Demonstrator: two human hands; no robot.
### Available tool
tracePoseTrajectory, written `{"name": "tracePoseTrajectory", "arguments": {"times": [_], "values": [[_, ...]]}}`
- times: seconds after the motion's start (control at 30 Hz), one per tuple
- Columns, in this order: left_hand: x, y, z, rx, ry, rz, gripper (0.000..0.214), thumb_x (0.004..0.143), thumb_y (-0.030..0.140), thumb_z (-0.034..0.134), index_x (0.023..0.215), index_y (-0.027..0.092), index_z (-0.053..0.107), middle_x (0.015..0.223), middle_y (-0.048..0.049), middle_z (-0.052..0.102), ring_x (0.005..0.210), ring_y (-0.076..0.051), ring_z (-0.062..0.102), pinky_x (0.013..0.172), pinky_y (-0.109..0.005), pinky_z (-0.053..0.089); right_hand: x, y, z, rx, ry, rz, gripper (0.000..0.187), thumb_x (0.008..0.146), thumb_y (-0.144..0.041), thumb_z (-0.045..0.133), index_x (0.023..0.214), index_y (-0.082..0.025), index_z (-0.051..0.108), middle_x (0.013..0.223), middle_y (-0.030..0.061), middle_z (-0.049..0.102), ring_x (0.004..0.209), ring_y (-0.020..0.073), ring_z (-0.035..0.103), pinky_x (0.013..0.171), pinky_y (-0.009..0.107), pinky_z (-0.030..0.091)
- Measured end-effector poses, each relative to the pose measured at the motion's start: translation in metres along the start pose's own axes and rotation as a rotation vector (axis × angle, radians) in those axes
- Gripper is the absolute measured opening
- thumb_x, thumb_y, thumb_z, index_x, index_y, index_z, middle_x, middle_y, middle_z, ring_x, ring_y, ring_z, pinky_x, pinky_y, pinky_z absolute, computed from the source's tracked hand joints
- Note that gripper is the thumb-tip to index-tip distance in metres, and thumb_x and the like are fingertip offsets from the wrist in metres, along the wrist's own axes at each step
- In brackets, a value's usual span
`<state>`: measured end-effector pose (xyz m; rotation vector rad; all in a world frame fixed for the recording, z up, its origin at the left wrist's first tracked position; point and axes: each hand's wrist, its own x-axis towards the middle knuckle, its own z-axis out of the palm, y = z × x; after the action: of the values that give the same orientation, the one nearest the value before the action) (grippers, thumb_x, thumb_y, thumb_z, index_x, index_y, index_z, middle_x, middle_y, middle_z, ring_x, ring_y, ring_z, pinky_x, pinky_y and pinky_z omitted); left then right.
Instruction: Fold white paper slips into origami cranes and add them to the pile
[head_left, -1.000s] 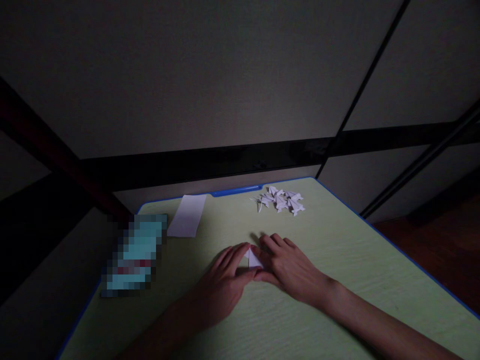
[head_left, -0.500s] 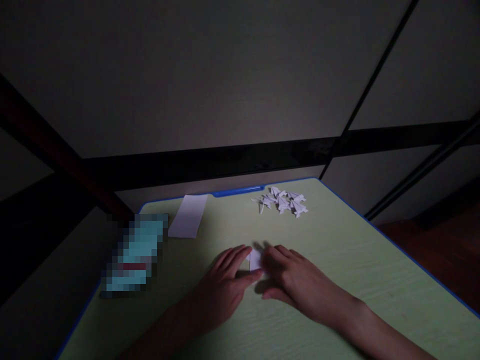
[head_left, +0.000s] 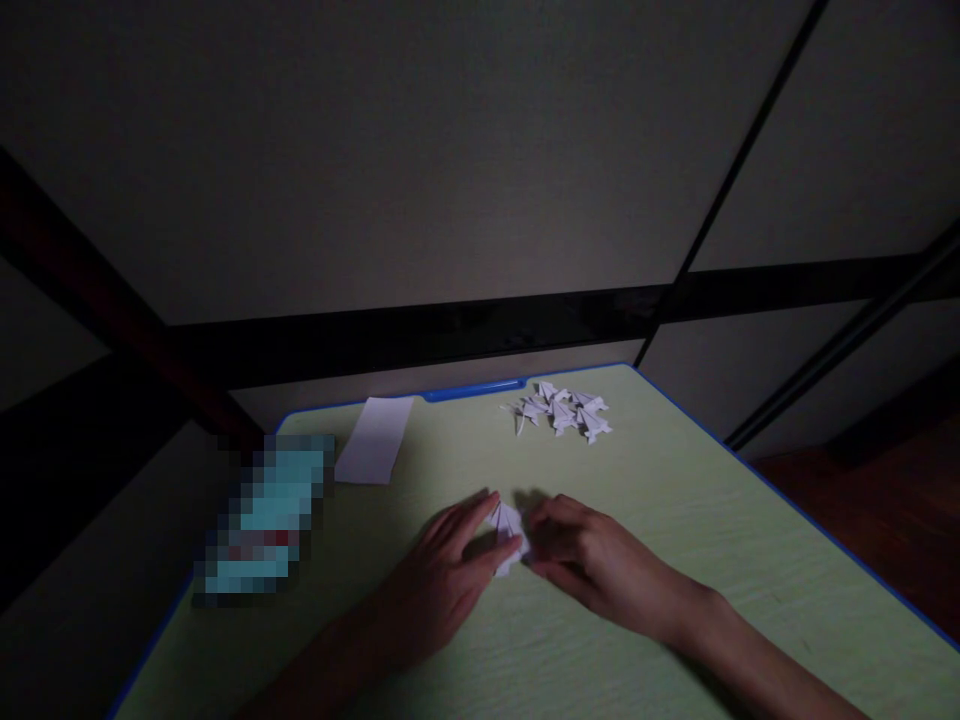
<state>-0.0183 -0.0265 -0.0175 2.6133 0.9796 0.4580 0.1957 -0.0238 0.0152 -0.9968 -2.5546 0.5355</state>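
Observation:
A small piece of folded white paper (head_left: 507,522) lies on the table between my hands, with creases converging toward a point at its far end. My left hand (head_left: 454,565) holds it, fingertips at its far left edge and thumb pressed across its near part. From the other side my right hand (head_left: 589,555) pinches at the right edge of the paper, its fingers curled in toward the thumb; what lies between those fingertips is partly hidden. Farther back sits a cluster of several folded white paper figures (head_left: 562,413), pointed at one end with small legs.
The pale green table (head_left: 675,520) has a blue edge and a blue bar (head_left: 474,391) at its back. A flat white paper sheet (head_left: 375,440) lies at the back left. A pixelated turquoise object (head_left: 277,500) rests by the left edge. Dark-striped panels stand behind.
The paper's right side, a plain flap before, now shows slanted creases. My right thumb has moved up to the paper and my right fingers have closed. My left hand stays nearly in place.

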Motion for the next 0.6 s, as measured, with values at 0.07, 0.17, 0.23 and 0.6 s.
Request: {"name": "tracePoseTrajectory", "arguments": {"times": [0.07, 0.17, 0.23, 0.6], "values": [[0.0, -0.003, 0.001, -0.076, 0.013, -0.057, 0.059, 0.078, 0.01, 0.041, 0.13, 0.027, 0.02, 0.139, -0.0052, 0.017, 0.124, -0.023, 0.02, 0.099, -0.042, 0.026, 0.0, 0.006, 0.003, 0.069, 0.039, 0.013, 0.014, 0.078, -0.016, 0.049, 0.071, -0.015, 0.061, 0.083, 0.0052, 0.054, 0.08, 0.0153, 0.05, 0.072, 0.029, 0.041], [0.0, -0.006, 0.002, -0.178, 0.039, -0.124, 0.061, 0.077, 0.012, 0.042, 0.131, 0.023, 0.017, 0.138, -0.0067, 0.021, 0.124, -0.022, 0.022, 0.101, -0.04, 0.024, 0.003, 0.012, 0.006, 0.124, 0.067, 0.037, 0.01, 0.077, -0.016, 0.05, 0.072, -0.015, 0.058, 0.081, 0.0047, 0.054, 0.078, 0.0148, 0.05, 0.071, 0.028, 0.042], [-0.001, -0.007, 0.002, -0.209, 0.043, -0.132, 0.056, 0.076, 0.011, 0.043, 0.128, 0.022, 0.025, 0.136, -0.0071, 0.025, 0.123, -0.021, 0.024, 0.1, -0.04, 0.025, 0.003, 0.012, 0.007, 0.14, 0.082, 0.059, 0.005, 0.076, -0.016, 0.051, 0.074, -0.015, 0.055, 0.08, 0.0045, 0.053, 0.077, 0.0147, 0.05, 0.069, 0.027, 0.042], [0.002, 0.007, -0.007, -0.129, 0.031, 0.049, 0.03, 0.079, 0.008, 0.038, 0.104, 0.017, 0.053, 0.103, -0.0084, 0.052, 0.098, -0.017, 0.044, 0.086, -0.031, 0.038, 0.004, 0.006, 0.016, -0.17, 0.004, -0.098, 0.021, 0.083, -0.028, 0.044, 0.09, -0.016, 0.059, 0.081, 0.006, 0.055, 0.079, 0.0177, 0.049, 0.071, 0.029, 0.042]]}}
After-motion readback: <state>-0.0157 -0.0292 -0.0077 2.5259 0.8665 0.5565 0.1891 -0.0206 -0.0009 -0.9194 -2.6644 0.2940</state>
